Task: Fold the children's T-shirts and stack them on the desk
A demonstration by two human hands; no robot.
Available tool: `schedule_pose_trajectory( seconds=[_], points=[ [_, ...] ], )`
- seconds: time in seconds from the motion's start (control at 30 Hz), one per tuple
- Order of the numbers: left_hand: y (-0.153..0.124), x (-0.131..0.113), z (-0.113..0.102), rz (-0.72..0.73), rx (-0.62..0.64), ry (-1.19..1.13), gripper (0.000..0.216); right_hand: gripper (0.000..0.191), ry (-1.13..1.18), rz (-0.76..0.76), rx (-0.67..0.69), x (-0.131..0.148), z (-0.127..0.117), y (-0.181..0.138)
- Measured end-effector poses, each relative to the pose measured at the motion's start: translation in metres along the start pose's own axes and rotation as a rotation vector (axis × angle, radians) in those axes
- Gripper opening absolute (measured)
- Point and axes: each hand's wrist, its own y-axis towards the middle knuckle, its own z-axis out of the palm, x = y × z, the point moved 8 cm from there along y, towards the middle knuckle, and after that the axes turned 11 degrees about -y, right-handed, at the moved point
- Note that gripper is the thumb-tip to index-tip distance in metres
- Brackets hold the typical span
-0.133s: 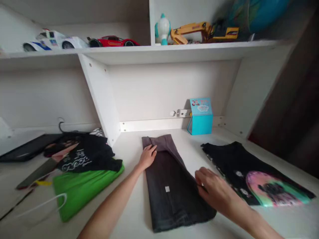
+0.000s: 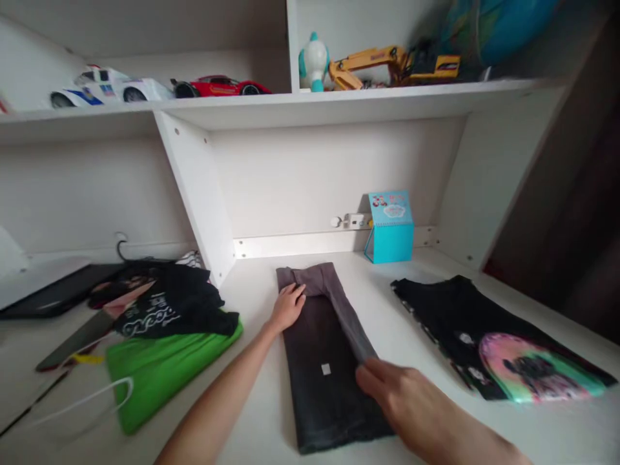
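L hand (image 2: 289, 303): lies flat, fingers loosely spread, palm down on the upper left part of the dark grey garment (image 2: 314, 342), just below its lighter waistband end. Pressing, not gripping.
R hand (image 2: 407, 400): comes in from the lower right. Fingers curl onto the garment's right edge, where a lighter strip is folded over. Blurred, so can't tell if it pinches the cloth or only rests on it.
Grey garment: folded into a long narrow shape in the middle of the white tabletop (image 2: 382, 316), in front of the person. Waistband end points to the back wall. Small pale tag shows approx. mid-cloth.
Black tee (image 2: 465, 316): spread flat on the tabletop to the right of the garment, apart from it. Pink and green print at its near end.
Left pile: black printed top (image 2: 169, 303) sits on a folded green garment (image 2: 165, 368), w/ a white hanger (image 2: 97, 397) lying at the near edge.
Back wall: blue box (image 2: 391, 226) stands upright behind the garment, a white socket (image 2: 351, 221) just beside it.
Shelf above: white toy car (image 2: 109, 87), red toy car (image 2: 220, 85), yellow toy digger (image 2: 392, 63).
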Motion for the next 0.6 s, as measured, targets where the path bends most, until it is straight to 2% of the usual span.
schedule_pose_trajectory(
  seconds=[0.07,0.13,0.17,0.23,0.3,0.33,0.4,0.47,0.53,0.6],
  points=[
    [0.000,0.000,0.000,-0.005,0.006,0.003,0.040,0.034,0.113,-0.244,0.051,0.026,-0.010,-0.006],
    [0.000,-0.001,0.000,-0.011,0.018,0.007,0.040,0.026,0.302,-0.360,0.083,0.030,-0.020,-0.007],
    [0.000,-0.002,0.000,-0.011,0.026,0.015,0.040,0.024,0.381,-0.339,0.064,0.022,-0.022,-0.003],
    [-0.001,-0.003,0.001,-0.005,0.050,0.039,0.042,0.032,0.428,-0.156,-0.057,-0.010,-0.015,0.015],
    [-0.002,-0.004,0.003,0.002,0.089,0.067,0.044,0.049,0.351,0.015,-0.138,-0.039,0.009,0.031],
    [-0.003,-0.003,0.004,0.002,0.112,0.078,0.045,0.059,0.316,0.040,-0.119,-0.046,0.027,0.036],
    [-0.003,-0.001,0.008,-0.002,0.161,0.090,0.047,0.068,0.285,0.037,-0.043,-0.049,0.063,0.040],
    [-0.002,0.000,0.010,-0.013,0.209,0.091,0.049,0.067,0.273,0.041,-0.018,-0.046,0.085,0.030],
    [-0.006,-0.006,0.008,-0.032,0.252,0.086,0.052,0.064,0.247,0.040,-0.050,-0.040,0.090,0.010],
    [-0.020,-0.019,-0.003,-0.058,0.284,0.081,0.057,0.067,0.197,-0.021,-0.121,-0.028,0.085,-0.013]
  ],
)
